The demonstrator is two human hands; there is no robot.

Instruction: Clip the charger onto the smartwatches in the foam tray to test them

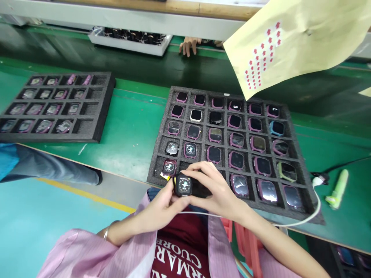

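A black smartwatch [183, 185] with a lit dial is held at the near edge of the black foam tray [159, 148]. My left hand [166, 204] grips its left and lower side between thumb and fingers. From the right, my right hand [213, 189] pinches the watch too, its thumb at the lower edge and its fingers arched over the top. Several watch heads, mostly in purple frames, sit in the tray's compartments. Beside my left fingers, a watch with a lit dial [169, 167] lies in a near-left compartment, over a bit of yellow. My right hand hides some compartments.
A second foam tray [101, 104] with several wrapped watches stands at left. A yellow sheet with red arrows [290, 46] hangs at upper right. A white cable [315, 200] and a light-green tool [338, 189] lie right. Another person's hand [189, 45] shows beyond the bench, near a white box [130, 44].
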